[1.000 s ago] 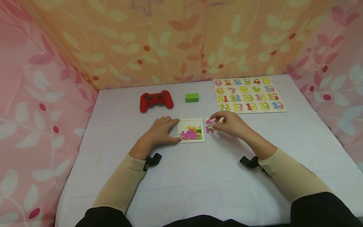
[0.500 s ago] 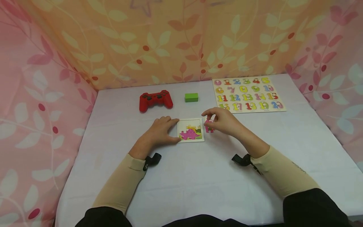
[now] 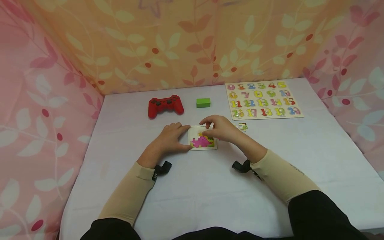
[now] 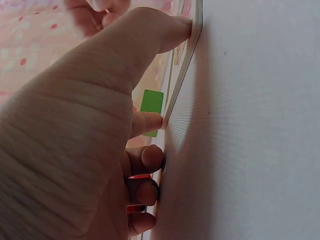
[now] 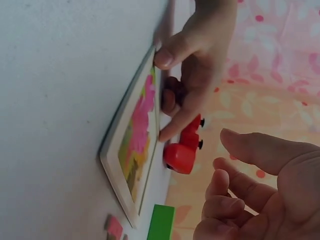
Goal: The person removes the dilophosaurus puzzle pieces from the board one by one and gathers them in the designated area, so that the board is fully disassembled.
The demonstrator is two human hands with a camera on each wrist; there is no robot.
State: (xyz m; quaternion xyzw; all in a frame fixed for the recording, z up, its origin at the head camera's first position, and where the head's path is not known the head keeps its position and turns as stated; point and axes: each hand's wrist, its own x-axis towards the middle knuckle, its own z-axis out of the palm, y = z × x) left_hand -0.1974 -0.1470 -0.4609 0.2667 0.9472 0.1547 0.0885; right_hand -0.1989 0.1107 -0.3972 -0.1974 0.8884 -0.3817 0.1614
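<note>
A small square jigsaw puzzle [image 3: 201, 142] with a pink dinosaur picture lies in a white-edged frame at the middle of the table. My left hand [image 3: 168, 140] grips the frame's left side, thumb at the near corner and index finger at the far one; the other fingers rest on the cloth. Above the puzzle's right part hovers my right hand [image 3: 223, 129]. In the right wrist view its thumb and curved fingers stand apart with nothing between them. Loose puzzle pieces [image 3: 243, 126] lie to the right, partly hidden behind the right hand.
Behind the puzzle are a red game controller [image 3: 165, 106] and a green block [image 3: 203, 102]. A number board [image 3: 265, 100] lies at the back right. White cloth covers the table [image 3: 192, 193], and patterned curtains hang round it.
My right hand has moved left, from over the loose pieces to over the puzzle, uncovering a green-patterned piece. The left hand has stayed in place on the frame.
</note>
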